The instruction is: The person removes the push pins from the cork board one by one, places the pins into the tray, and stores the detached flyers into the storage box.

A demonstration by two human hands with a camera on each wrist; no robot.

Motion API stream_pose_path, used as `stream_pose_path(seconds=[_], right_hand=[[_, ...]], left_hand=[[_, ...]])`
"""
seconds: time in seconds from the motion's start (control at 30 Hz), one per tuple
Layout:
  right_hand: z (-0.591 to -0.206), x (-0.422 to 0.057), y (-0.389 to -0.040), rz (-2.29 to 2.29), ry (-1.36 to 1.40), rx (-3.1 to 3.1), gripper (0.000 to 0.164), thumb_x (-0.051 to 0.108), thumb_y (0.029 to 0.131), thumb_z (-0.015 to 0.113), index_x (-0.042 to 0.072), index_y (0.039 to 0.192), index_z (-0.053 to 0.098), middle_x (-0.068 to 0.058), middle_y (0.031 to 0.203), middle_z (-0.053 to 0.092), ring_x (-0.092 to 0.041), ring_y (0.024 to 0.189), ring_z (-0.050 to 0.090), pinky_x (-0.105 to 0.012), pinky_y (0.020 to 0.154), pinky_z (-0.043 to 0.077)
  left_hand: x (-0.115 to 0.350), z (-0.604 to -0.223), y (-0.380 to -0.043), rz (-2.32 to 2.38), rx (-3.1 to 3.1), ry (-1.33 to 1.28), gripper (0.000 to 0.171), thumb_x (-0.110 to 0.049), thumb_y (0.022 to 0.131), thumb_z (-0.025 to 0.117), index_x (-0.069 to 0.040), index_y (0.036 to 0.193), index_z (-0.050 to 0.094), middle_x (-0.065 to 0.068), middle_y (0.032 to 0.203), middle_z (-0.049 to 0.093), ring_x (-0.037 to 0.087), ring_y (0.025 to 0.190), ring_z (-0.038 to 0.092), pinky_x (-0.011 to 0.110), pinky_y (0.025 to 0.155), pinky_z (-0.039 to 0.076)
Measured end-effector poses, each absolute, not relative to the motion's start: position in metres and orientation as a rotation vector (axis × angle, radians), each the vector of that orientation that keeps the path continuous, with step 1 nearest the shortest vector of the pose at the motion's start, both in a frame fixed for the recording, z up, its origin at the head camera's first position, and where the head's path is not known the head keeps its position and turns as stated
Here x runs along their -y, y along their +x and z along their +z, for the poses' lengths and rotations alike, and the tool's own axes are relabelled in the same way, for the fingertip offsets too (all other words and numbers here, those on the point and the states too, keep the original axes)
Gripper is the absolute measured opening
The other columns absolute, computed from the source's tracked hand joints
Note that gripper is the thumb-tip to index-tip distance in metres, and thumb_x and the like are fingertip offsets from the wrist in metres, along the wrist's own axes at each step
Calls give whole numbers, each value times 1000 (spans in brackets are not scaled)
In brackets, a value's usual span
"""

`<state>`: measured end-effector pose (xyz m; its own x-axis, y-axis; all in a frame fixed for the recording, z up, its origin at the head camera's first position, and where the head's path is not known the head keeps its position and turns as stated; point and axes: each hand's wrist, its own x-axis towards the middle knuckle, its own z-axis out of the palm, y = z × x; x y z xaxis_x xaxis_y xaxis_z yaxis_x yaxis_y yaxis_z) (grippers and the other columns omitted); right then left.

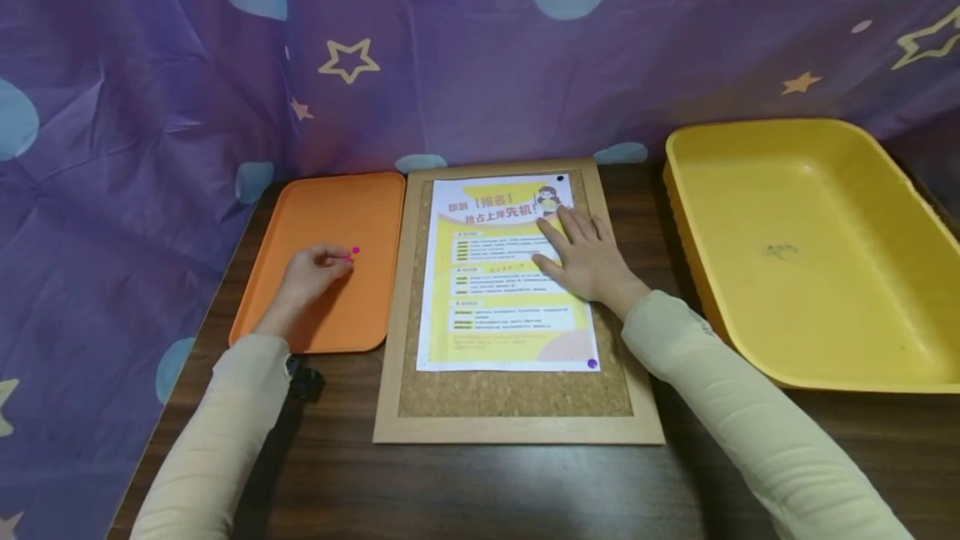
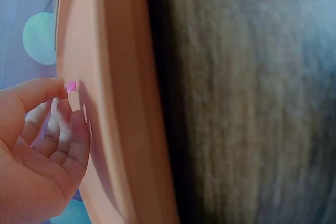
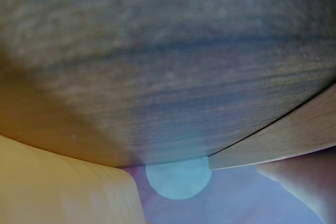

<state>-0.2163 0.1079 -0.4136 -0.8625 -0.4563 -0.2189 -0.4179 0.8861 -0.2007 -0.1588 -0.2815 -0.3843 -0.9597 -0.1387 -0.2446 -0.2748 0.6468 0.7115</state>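
"Over the orange tray [image 1: 352, 207], to the left of the cork board [image 1: 517, 395], what is the left hand [image 1: 309, 277] doing?"

"Its thumb and fingertips are drawn together at a pink pin [image 2: 71, 86], which shows right at their tips. I'd call that a pinch, a narrow grip with the other fingers curled in below. From above there are two pink spots by the fingertips; I can't tell whether they are one pin or two."

"And the right hand [image 1: 589, 263]?"

"Spread over the upper right part of the printed sheet [image 1: 498, 282], fingers apart, its grip closed on nothing. It seems to be steadying the paper against the board."

"So which step are we at?"

"Fetching a pin, by my reading. A black pin [image 1: 560, 178] sits at the sheet's top right corner and a purple pin [image 1: 592, 364] at the bottom right. I see none at either left corner."

"Then what does the next move call for?"

"Lifting the pink pin clear of the tray, turning its point downward, and pressing it through a left corner into the cork, while the right hand keeps the sheet from sliding. A thing that small could easily slip from the fingertips."
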Motion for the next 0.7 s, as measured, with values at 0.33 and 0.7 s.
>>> stream_pose_path(seconds=[0.33, 0.7], right_hand=[[-412, -109, -216, -209, -651, -2810, 71, 61, 98, 19, 23, 155, 3, -15, 162, -4, -34, 150, -4, -57, 119, -4], [-413, -108, -213, -205, -634, -2800, 70, 61, 98, 20, 23, 155, 3, -14, 162, -6, -32, 150, -4, -56, 119, -4]], left_hand=[[282, -386, -162, 1184, -2707, -293, 32, -13, 96, 55, 6, 121, 59, 26, 120, 61, 17, 95, 58, 8, 71, 42], [283, -390, -161, 1118, -2752, -221, 30, -11, 95, 55, 8, 118, 60, 28, 121, 60, 34, 110, 57, 32, 90, 48]])
